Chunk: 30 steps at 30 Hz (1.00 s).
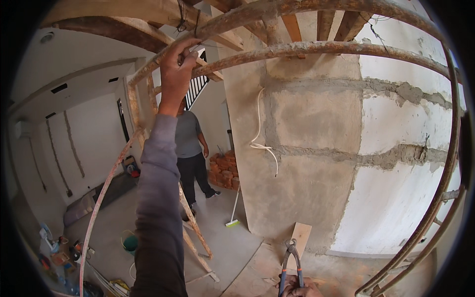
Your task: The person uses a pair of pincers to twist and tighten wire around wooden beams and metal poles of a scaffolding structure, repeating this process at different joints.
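My left hand (179, 72) is raised to the rusty scaffold tube (237, 22) at the top. Its fingers are closed in a pinch on a thin dark tie wire (207, 45), whose loose ends stick out past the fingertips. More wire (182, 20) is wound around the timber beam (133, 12) beside it. At the lower edge, my right hand (306, 290) grips a pair of pincers (291, 243) by its blue and orange handles, jaws pointing up. The handles stand somewhat apart, and part of this hand is cut off by the frame.
A second rusty tube (316, 48) crosses below the first; curved scaffold bars (448, 168) rise at right. A patched wall (311, 119) carries a dangling white cable (258, 119). Below are a person (189, 133), bricks (224, 171), a broom (232, 222) and a green bucket (130, 243).
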Each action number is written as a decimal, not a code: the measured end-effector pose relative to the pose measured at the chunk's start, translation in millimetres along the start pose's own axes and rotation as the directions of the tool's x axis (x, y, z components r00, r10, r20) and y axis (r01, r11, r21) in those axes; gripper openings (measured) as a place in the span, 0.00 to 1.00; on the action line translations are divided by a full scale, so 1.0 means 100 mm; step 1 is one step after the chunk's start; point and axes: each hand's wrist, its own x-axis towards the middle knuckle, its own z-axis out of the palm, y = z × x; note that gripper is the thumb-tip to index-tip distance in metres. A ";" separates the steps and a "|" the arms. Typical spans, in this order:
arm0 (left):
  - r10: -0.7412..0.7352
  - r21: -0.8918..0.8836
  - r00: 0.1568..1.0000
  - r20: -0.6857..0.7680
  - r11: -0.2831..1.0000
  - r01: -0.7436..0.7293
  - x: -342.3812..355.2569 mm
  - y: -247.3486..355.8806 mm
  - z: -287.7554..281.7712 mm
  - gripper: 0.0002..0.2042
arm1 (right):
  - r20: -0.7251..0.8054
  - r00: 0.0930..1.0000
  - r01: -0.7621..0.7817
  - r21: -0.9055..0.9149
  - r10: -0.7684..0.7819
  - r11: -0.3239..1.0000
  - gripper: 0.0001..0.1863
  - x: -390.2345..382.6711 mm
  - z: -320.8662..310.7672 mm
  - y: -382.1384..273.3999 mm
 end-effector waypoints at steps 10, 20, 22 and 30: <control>-0.707 -0.172 0.668 0.233 0.646 0.744 0.31 0.35 -0.22 0.17 | 0.147 0.949 0.295 -0.095 -0.280 0.951 0.51 -0.18 -0.13 0.08; -0.781 -0.324 0.559 0.280 0.471 0.820 0.43 0.29 -0.08 0.15 | 0.266 0.882 0.426 -0.101 -0.388 0.899 0.52 -0.07 -0.28 0.28; -0.790 -0.306 0.549 0.271 0.471 0.828 0.44 0.27 -0.08 0.14 | 0.278 0.864 0.462 -0.102 -0.420 0.881 0.52 -0.06 -0.29 0.29; -0.796 -0.064 0.553 0.246 0.556 0.829 0.52 0.24 -0.20 0.08 | 0.278 0.923 0.316 -0.154 -0.266 0.936 0.54 -0.07 -0.46 0.49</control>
